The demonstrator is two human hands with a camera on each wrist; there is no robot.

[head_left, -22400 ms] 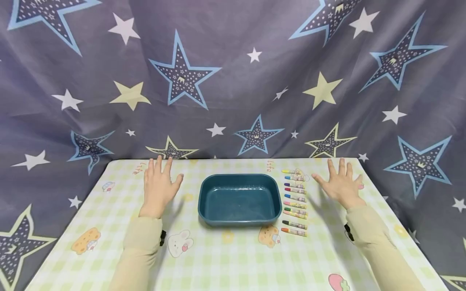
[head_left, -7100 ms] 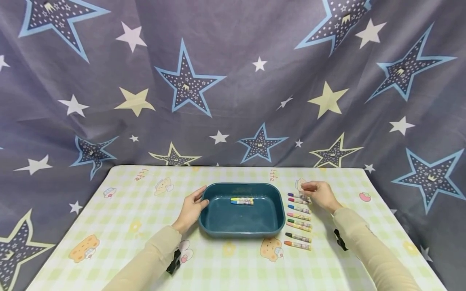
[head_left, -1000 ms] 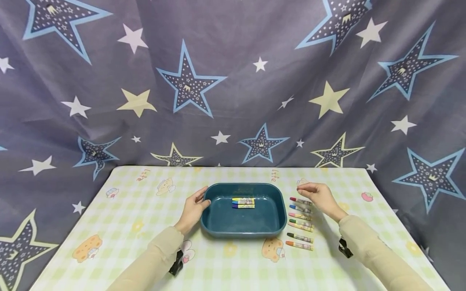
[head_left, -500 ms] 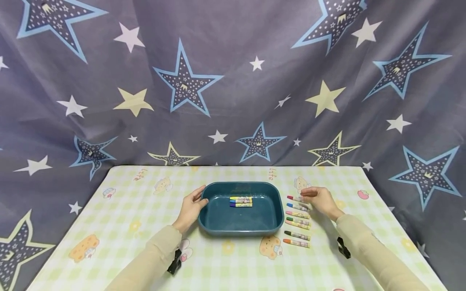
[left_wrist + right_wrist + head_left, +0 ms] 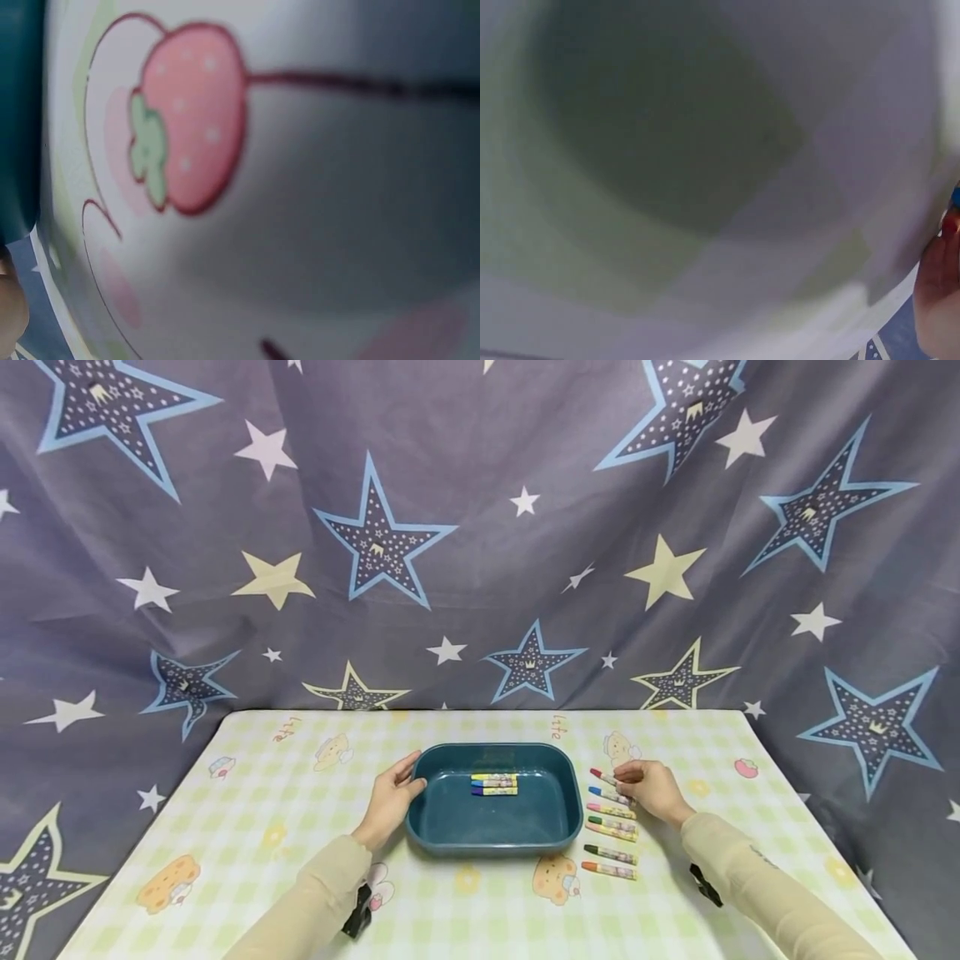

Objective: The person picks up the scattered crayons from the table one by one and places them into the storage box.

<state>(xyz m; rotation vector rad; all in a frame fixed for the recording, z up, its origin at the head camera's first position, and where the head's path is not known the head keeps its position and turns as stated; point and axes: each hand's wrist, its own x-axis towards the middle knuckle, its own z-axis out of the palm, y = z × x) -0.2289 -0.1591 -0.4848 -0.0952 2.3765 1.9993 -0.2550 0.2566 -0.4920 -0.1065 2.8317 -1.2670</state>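
Crayons (image 5: 494, 783), ten, left hand (image 5: 387, 799) gripping left rim of the teal tray (image 5: 493, 823), three side by side inside, six in a column on checked counter (image 5: 480, 928), red crayon (image 5: 604, 777) at the far end pinched by right hand (image 5: 654, 789)

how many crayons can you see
10: yellow, light-blue and dark-blue in the tray; red pinched by the right hand; blue, pink, green, peach, near-black and orange on the tablecloth.

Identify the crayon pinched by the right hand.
The red crayon, farthest away of those beside the tray; the right hand holds no other.
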